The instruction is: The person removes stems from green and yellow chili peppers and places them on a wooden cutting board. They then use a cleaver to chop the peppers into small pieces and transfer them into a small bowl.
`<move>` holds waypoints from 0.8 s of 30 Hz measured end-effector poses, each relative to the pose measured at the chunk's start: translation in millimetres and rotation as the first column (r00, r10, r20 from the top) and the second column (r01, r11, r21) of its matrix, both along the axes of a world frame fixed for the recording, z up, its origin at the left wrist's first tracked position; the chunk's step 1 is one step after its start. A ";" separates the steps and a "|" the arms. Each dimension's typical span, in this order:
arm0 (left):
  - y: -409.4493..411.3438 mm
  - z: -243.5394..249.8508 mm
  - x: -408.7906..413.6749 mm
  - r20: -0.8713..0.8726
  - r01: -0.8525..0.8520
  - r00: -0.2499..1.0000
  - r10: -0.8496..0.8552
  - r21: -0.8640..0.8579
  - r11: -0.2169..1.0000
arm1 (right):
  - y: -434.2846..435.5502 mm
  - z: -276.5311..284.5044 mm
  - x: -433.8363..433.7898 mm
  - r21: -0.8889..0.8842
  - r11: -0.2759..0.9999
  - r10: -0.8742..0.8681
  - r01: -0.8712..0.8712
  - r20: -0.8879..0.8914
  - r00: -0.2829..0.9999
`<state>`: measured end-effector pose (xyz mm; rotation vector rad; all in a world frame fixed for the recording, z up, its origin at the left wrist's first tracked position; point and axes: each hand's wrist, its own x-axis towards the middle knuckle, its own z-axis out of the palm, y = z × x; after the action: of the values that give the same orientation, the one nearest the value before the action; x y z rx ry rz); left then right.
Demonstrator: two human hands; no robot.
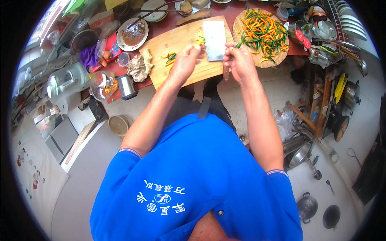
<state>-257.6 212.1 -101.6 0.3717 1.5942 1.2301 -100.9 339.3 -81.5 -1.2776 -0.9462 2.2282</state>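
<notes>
A bamboo cutting board [164, 40] lies before me, tilted, with a wide-bladed cleaver [214, 39] flat on it. The cleaver's wooden handle reaches over the board's near edge, beside my right hand [241, 61]. A green chili pepper [238, 45] shows at the fingers of that hand, which are pinched together. My left hand [187, 61] is over the board, left of the blade, its fingertips on something small and yellow [197, 47], probably a chili. Chopped pale-yellow pieces [200, 36] lie just beyond those fingers. Several yellow and green chilies [171, 57] rest farther left.
A round wooden board [237, 21] on the right bears a heap of orange and green chilies [264, 30]. At the left are a bowl of brown sauce [132, 34], ginger root [147, 61], a crumpled bag [137, 68] and a steel cup [126, 86]. The red tabletop [173, 22] holds more dishes.
</notes>
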 end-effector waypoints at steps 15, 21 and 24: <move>-41.9 -9.7 17.2 0.036 0.290 0.956 -0.291 0.032 0.957 | -40.0 1.5 16.7 0.389 0.806 0.264 -0.446 0.438 0.859; -47.1 -11.2 27.0 0.168 0.275 0.946 -0.277 0.032 0.961 | -56.0 -2.8 18.8 0.416 0.699 0.310 -0.582 0.557 0.771; -57.5 -19.6 26.6 0.196 0.332 0.926 -0.324 -0.012 0.943 | -68.9 -8.6 21.5 0.507 0.659 0.266 -0.556 0.535 0.802</move>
<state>-231.0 154.6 -121.2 0.4568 1.3287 0.9406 -79.4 270.4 -90.2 -1.2799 -2.1602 1.6179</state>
